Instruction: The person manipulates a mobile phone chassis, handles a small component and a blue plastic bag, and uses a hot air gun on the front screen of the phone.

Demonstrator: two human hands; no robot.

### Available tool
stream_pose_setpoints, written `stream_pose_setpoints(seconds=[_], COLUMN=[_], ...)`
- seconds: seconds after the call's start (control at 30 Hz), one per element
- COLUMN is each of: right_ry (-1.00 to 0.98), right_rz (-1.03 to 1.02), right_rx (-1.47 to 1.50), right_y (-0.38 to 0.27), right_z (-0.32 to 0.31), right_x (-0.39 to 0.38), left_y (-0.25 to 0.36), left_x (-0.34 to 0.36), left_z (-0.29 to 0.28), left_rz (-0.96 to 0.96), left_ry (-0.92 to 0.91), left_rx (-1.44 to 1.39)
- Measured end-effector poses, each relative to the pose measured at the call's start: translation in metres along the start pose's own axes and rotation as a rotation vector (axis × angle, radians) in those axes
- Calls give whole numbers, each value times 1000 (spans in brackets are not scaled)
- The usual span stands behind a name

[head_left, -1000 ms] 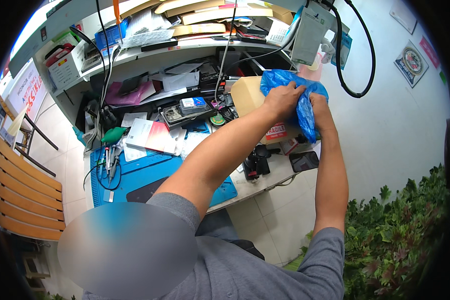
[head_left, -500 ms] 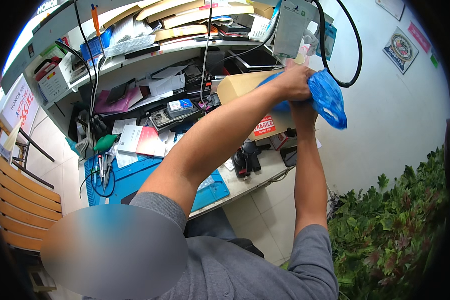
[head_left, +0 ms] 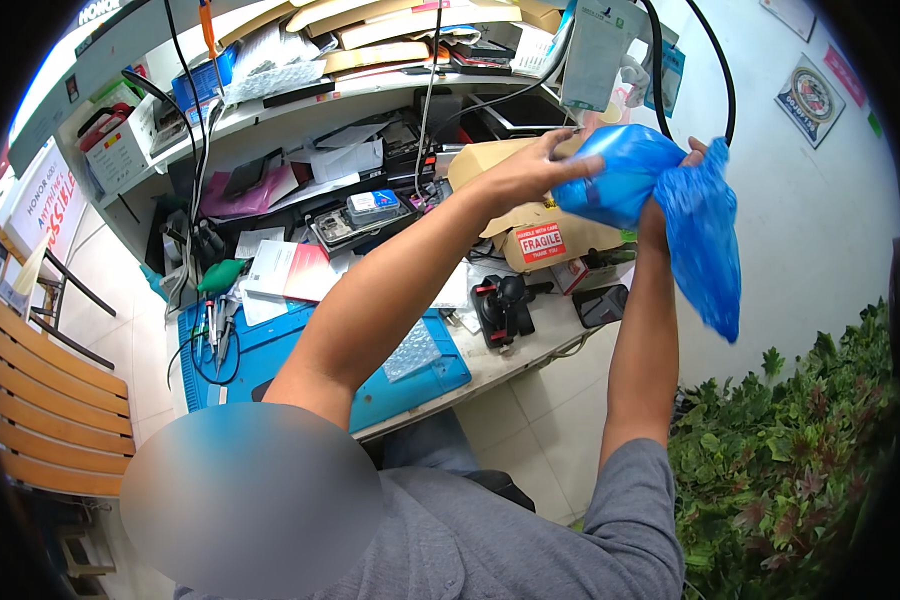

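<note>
A blue plastic bag (head_left: 615, 180) is up in the air over the right end of the bench. Its left part bulges round contents I cannot make out; its loose end hangs down on the right. My right hand (head_left: 654, 222) grips the gathered middle of the bag, and the plastic covers most of its fingers. Beside the bulge, my left hand (head_left: 540, 172) has its fingers spread, the tips at or against the plastic. Below and behind the bag lies an open cardboard box (head_left: 590, 236) with a red and white label.
A black holder (head_left: 505, 308) and a dark phone (head_left: 601, 306) lie near the bench's front edge. The blue work mat (head_left: 280, 350) has tools on it. Black cables (head_left: 732, 80) hang overhead. A shelf (head_left: 370, 84) is piled with envelopes. Leafy greenery (head_left: 790, 450) stands at lower right.
The bag's bulging part has come into view on the left, and its loose end hangs lower. My left hand has moved left off the gathered plastic and spread its fingers.
</note>
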State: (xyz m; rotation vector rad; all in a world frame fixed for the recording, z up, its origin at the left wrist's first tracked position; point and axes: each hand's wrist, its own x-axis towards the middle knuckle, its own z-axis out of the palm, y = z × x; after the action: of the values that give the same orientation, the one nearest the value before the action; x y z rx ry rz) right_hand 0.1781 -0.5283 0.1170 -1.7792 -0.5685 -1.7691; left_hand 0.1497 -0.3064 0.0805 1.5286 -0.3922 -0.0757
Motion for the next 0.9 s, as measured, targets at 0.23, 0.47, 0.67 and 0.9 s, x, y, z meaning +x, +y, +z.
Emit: stream_pose_setpoints(seconds=[0.23, 0.47, 0.67, 0.9], right_ry=[-196, -347, -471, -486], right_rz=[196, 130, 135, 187], right_rx=[242, 202, -101, 111], right_y=[-21, -21, -67, -94], right_z=[-7, 4, 11, 18], right_x=[15, 28, 52, 47], left_y=[15, 18, 42, 42], left_x=[-23, -65, -99, -109], left_z=[29, 9, 14, 16], left_rz=[-1, 557, 669, 614], left_ry=[-290, 23, 350, 376], left_rx=[-414, 379, 688, 669])
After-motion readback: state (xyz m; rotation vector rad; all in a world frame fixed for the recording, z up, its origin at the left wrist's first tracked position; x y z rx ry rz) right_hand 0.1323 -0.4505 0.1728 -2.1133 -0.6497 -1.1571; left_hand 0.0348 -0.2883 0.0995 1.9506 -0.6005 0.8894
